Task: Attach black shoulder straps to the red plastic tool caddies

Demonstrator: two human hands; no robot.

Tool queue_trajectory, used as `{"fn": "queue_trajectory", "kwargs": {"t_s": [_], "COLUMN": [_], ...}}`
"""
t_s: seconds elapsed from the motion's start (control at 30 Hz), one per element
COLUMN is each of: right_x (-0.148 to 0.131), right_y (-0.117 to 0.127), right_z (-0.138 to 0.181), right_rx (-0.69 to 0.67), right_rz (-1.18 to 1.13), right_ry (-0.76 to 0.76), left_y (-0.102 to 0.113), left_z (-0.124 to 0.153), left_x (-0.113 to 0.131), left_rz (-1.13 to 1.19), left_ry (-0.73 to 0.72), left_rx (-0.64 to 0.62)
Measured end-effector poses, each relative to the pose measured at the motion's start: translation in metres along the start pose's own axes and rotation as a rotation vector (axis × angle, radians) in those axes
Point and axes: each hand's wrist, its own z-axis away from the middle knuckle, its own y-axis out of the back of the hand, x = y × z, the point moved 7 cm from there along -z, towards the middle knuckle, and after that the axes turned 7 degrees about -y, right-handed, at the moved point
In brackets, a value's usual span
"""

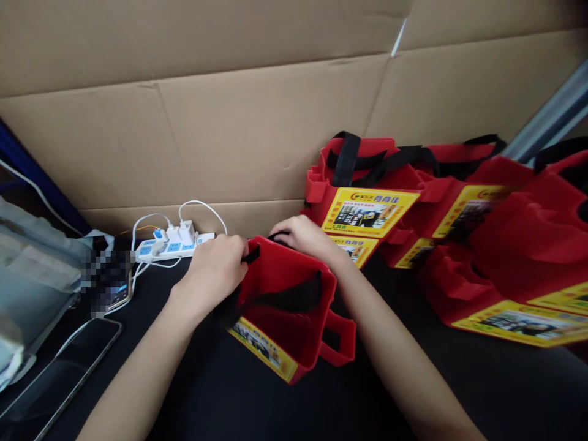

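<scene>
A red plastic tool box (287,343) stands on the black table in front of me, its open top facing me at a tilt. It has a yellow printed label (266,350) and a side loop (342,340). My left hand (220,263) is closed at the box's left rim, on a black webbing strap (252,253) that passes through the wall. Behind the far rim, my right hand (301,237) is closed on a loop of black strap; its fingertips are partly hidden. Another stretch of strap crosses the inside of the box, blurred.
Several more red tool boxes (367,165) with straps and yellow labels are stacked at the right. On the left are a white power strip (174,250) with plugs and cables, a phone (59,380) and grey plastic bags (37,257). A cardboard wall (257,135) closes the back.
</scene>
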Motion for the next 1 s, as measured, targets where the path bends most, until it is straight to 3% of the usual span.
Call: {"fn": "queue_trajectory", "kwargs": {"t_s": [0.1, 0.27, 0.37, 0.5, 0.6, 0.73, 0.9, 1.0], "right_x": [0.021, -0.012, -0.021, -0.026, -0.055, -0.092, -0.093, -0.091], "right_y": [0.009, -0.005, -0.009, 0.022, 0.047, 0.031, 0.015, 0.015], "right_z": [0.0, 0.004, 0.003, 0.013, 0.042, 0.073, 0.078, 0.077], "right_rx": [0.105, -0.071, -0.13, 0.036, 0.163, 0.002, -0.187, -0.215], "right_rz": [0.082, -0.21, -0.283, -0.283, -0.183, 0.147, 0.209, 0.23], "right_ry": [-0.164, 0.117, 0.134, 0.12, 0.25, 0.31, 0.286, 0.291], "left_y": [0.002, 0.0, -0.001, -0.001, -0.001, -0.005, -0.007, -0.008], "left_z": [0.002, -0.003, -0.007, -0.011, -0.015, -0.022, -0.027, -0.03], "left_x": [-0.005, -0.007, -0.008, -0.009, -0.009, -0.011, -0.017, -0.017], "left_rz": [0.011, 0.133, 0.142, 0.203, 0.262, 0.363, 0.491, 0.498], "left_ry": [0.011, 0.008, 0.006, -0.03, -0.084, -0.134, -0.16, -0.163], "left_rx": [-0.01, 0.05, 0.084, 0.108, 0.145, 0.173, 0.254, 0.307]}}
